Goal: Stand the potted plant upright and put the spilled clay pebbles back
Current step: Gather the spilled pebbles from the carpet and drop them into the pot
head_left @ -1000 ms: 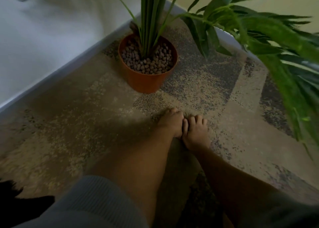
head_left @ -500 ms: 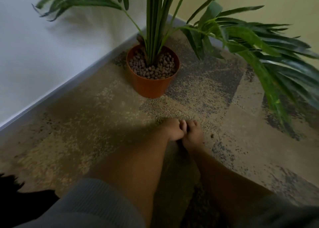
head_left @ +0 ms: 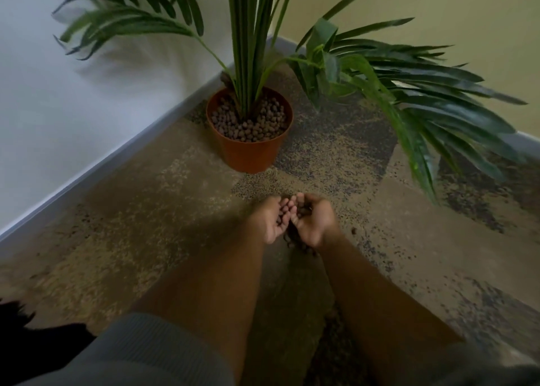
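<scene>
Head view: potted plant (head_left: 248, 128) stands upright at the carpet's (head_left: 131, 210) far corner; left hand (head_left: 274, 220) and right hand (head_left: 314, 222), cupped together, apparently hold clay pebbles (head_left: 304, 210); a stray pebble (head_left: 354, 230) remains.

A room corner: a white wall (head_left: 73, 99) on the left meets a pale yellow-green wall (head_left: 467, 14) on the right, each edged by a grey skirting board (head_left: 111, 163). Below the skirting board spreads a mottled tan and dark carpet (head_left: 131, 225), dimly lit

orange pot (head_left: 248, 154), brown pebbles (head_left: 251, 122), mottled tan-and-dark carpet (head_left: 131, 225).
</scene>
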Tool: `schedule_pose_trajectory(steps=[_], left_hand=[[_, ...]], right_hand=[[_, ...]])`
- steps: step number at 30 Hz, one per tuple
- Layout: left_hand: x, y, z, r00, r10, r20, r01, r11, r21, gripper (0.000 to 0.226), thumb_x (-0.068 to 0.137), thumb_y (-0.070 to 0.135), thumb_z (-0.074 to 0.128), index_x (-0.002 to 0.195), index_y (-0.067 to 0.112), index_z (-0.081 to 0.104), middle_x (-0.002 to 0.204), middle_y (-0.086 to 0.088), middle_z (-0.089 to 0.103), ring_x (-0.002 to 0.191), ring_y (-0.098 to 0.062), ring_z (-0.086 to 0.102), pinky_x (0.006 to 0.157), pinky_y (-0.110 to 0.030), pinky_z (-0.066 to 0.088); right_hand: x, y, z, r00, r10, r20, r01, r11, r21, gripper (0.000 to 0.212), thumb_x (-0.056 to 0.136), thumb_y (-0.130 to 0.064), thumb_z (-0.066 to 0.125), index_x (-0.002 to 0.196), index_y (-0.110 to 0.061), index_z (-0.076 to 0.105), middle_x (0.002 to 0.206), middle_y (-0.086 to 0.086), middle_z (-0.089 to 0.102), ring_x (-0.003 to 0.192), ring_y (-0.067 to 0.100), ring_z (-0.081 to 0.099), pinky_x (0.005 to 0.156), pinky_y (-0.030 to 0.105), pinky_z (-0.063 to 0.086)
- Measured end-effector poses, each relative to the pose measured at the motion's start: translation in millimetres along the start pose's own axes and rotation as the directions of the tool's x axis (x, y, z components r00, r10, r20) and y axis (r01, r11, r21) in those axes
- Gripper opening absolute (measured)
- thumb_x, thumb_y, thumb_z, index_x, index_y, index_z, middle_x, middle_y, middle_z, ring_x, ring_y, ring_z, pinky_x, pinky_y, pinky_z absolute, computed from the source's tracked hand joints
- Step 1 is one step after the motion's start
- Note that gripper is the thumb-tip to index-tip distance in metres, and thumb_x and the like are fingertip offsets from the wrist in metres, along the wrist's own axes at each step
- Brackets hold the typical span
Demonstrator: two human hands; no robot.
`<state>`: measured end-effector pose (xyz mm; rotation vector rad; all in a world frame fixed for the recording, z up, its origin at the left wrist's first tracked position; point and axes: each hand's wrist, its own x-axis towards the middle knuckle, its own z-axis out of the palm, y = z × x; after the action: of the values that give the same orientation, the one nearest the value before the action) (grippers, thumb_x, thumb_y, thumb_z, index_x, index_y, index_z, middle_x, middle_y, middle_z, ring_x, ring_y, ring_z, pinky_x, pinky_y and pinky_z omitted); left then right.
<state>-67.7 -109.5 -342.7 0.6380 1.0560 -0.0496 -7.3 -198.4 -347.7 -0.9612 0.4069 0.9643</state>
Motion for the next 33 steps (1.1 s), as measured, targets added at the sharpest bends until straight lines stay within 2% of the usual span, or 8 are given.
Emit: schedule_pose_trajectory(steps=[6, 11, 16, 20, 22, 24, 28, 33], left_hand=[[-4, 23, -8, 0.991, 0.033, -0.128, -0.08, 0.919, -0.385, 0.028, 0.102, 0.022, 0.036, 0.085, 0.016, 0.057, 0.075, 0.003, 0.054, 0.062, -0.005, 0.051, 0.05, -0.014, 0.044], [-24, 57, -14, 0.949, 0.188, -0.253, -0.309, 0.717, -0.625, 0.028, 0.102, 0.027, 0.033, 0.095, 0.018, 0.059, 0.077, 0.004, 0.056, 0.061, -0.004, 0.052, 0.039, -0.012, 0.041], [-52, 94, -6, 0.918, 0.289, -0.271, -0.396, 0.629, -0.669, 0.029, 0.101, 0.026, 0.038, 0.105, 0.016, 0.065, 0.082, 0.004, 0.06, 0.063, -0.005, 0.056, 0.042, -0.013, 0.043], [-73, 119, 5, 0.906, 0.369, -0.207, -0.411, 0.65, -0.639, 0.038, 0.102, 0.02, 0.034, 0.126, 0.007, 0.06, 0.1, -0.007, 0.063, 0.081, -0.011, 0.062, 0.065, -0.018, 0.053], [-80, 130, 9, 0.899, 0.415, -0.142, -0.41, 0.68, -0.607, 0.042, 0.103, 0.017, 0.028, 0.133, 0.001, 0.052, 0.121, -0.015, 0.058, 0.099, -0.019, 0.058, 0.093, -0.028, 0.052], [-86, 138, 11, 0.881, 0.467, -0.072, -0.417, 0.696, -0.584, 0.046, 0.102, 0.012, 0.021, 0.138, -0.003, 0.046, 0.132, -0.02, 0.052, 0.109, -0.025, 0.052, 0.112, -0.04, 0.036], [-93, 146, 14, 0.875, 0.485, 0.001, -0.388, 0.7, -0.599, 0.05, 0.103, 0.014, 0.013, 0.145, -0.006, 0.034, 0.144, -0.022, 0.044, 0.136, -0.031, 0.041, 0.118, -0.044, 0.025], [-88, 144, 16, 0.885, 0.463, -0.052, -0.384, 0.663, -0.643, 0.052, 0.104, 0.02, 0.015, 0.149, -0.001, 0.029, 0.152, -0.021, 0.034, 0.143, -0.032, 0.031, 0.118, -0.045, 0.026]], right_hand=[[-1, -5, 25, 0.998, 0.027, 0.055, -0.04, 0.97, 0.24, 0.033, 0.101, -0.02, 0.035, 0.111, 0.0, 0.059, 0.116, 0.019, 0.064, 0.114, 0.03, 0.061, 0.099, 0.037, 0.051], [-12, -22, 69, 0.992, -0.068, 0.104, 0.019, 0.91, 0.415, 0.035, 0.101, -0.017, 0.029, 0.118, 0.002, 0.053, 0.118, 0.024, 0.062, 0.113, 0.037, 0.061, 0.099, 0.044, 0.051], [-27, -49, 116, 0.983, -0.163, 0.089, 0.117, 0.916, 0.384, 0.039, 0.102, -0.009, 0.024, 0.131, 0.007, 0.044, 0.134, 0.027, 0.051, 0.119, 0.033, 0.058, 0.105, 0.044, 0.047], [-31, -63, 150, 0.976, -0.215, -0.018, 0.214, 0.952, 0.217, 0.034, 0.1, -0.009, 0.03, 0.123, 0.004, 0.052, 0.109, 0.024, 0.058, 0.092, 0.024, 0.057, 0.104, 0.043, 0.048], [-29, -66, 155, 0.964, -0.265, 0.018, 0.265, 0.964, -0.023, 0.026, 0.098, -0.009, 0.042, 0.116, 0.003, 0.056, 0.106, 0.017, 0.053, 0.096, 0.026, 0.05, 0.106, 0.043, 0.044], [-22, -73, 161, 0.984, -0.153, 0.088, 0.159, 0.985, -0.063, 0.003, 0.093, -0.008, 0.053, 0.092, -0.009, 0.056, 0.111, 0.016, 0.047, 0.108, 0.031, 0.049, 0.11, 0.045, 0.039], [-21, -68, 164, 0.976, -0.177, 0.124, 0.184, 0.982, -0.043, 0.034, 0.099, -0.01, 0.041, 0.131, -0.002, 0.049, 0.139, 0.016, 0.05, 0.133, 0.033, 0.043, 0.114, 0.048, 0.034], [-26, -72, 154, 0.976, -0.175, 0.128, 0.175, 0.985, 0.006, 0.028, 0.1, -0.003, 0.032, 0.12, 0.003, 0.05, 0.126, 0.023, 0.052, 0.134, 0.04, 0.042, 0.113, 0.049, 0.036]])
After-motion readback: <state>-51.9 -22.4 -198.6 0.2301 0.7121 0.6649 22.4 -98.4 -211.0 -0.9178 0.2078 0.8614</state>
